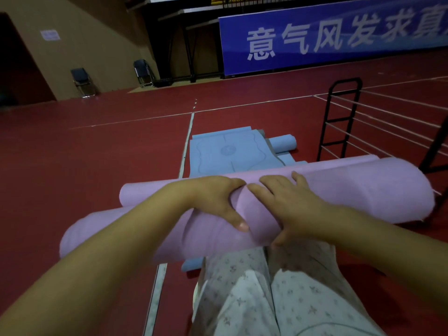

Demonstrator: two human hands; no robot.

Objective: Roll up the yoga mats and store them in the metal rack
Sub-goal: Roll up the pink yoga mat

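While the red sports floor (97,154) fills the field from 6 to 12 o'clock, a blue banner (339,32) with white characters spans the 1 o'clock wall. Next in size, the purple yoga mat (351,190), partly rolled, lies crosswise at centre; its thick roll runs from 8 to 3 o'clock, with a loose flap curling toward 11 o'clock. Beyond it, at 12 o'clock, a blue yoga mat (225,151) lies flat on the floor, and a small rolled blue mat (282,143) rests just beside its 3 o'clock edge. The black metal rack (339,117), with pale horizontal rods, stands at 2 o'clock, near the purple roll's right end; whether the two touch cannot be told. The person's patterned trousers (278,299) occupy 6 o'clock. The left hand (213,197) grips the roll from above, fingers curled over its far side and thumb extended along the near face. The right hand (288,202), just beside it, likewise wraps the roll, fingers slightly spread on top, thumb tucked beneath. Two folding chairs (82,81) stand against the 10 o'clock wall.
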